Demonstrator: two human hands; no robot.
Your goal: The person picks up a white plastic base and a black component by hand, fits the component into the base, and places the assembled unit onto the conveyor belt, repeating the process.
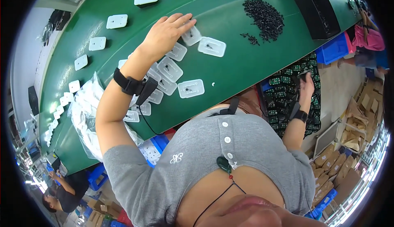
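Observation:
My left hand (165, 33) reaches over the green table, fingers stretched out, with the fingertips on a white plastic cover (191, 37). Beside it lie more shallow white covers, some overlapping in a loose heap; one cover (211, 47) and another cover (191, 88) each have a small dark piece inside. Off the table's edge on the right, my right hand (307, 88) is over a bin of green circuit boards (283, 80). Its fingers are closed on a small dark piece (304, 76), whose exact kind I cannot make out.
A pile of small black parts (264, 19) lies near a long black box (315, 9). White assembled units (117, 21) stand in a curved row on the far side. A plastic bag (88, 112) sits at left. People work at both sides; a blue crate (331, 49) stands right.

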